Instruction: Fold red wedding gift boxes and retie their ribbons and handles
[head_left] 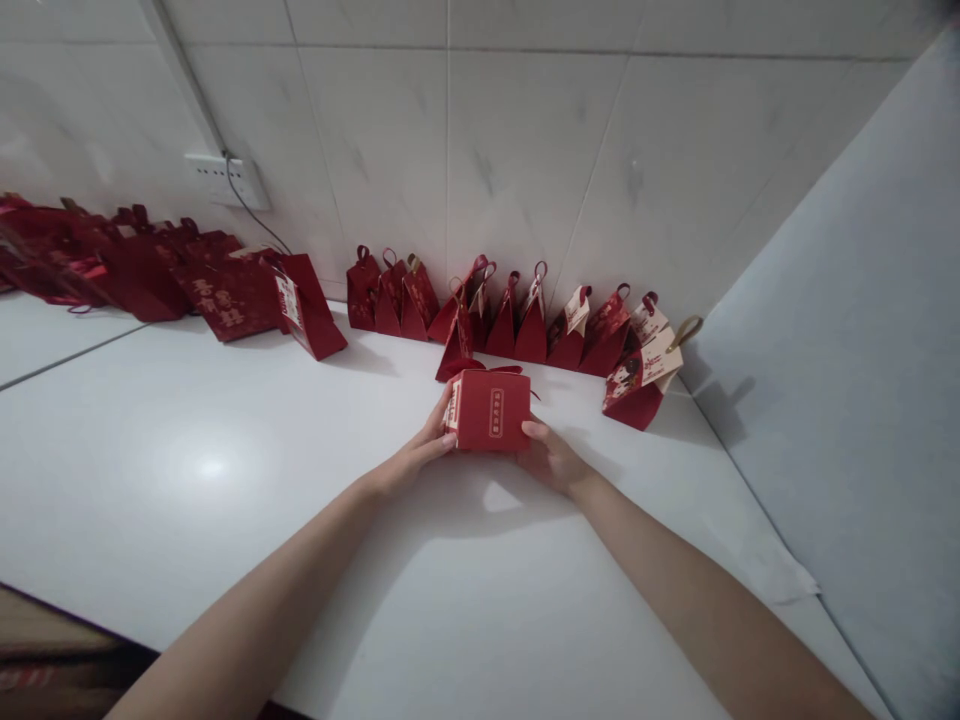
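Between my two hands is a small red gift box (480,412) with a gold-framed label of characters on the side facing me and a red ribbon at its top. My left hand (424,440) grips its left side, the thumb near the lower front corner. Around the right side, my right hand (551,450) is closed with its thumb on the front edge. The box is over the white table (420,600); whether its base touches the surface I cannot tell. Just behind it stands a narrow red gift box (456,345) with a loop handle.
Several red gift boxes with loops (531,325) line the tiled wall (525,150). A larger red box (311,310) and more red bags (142,275) are at left. A cream-and-red box (643,385) stands by the right panel (855,350). A cable hangs from a power socket (225,180).
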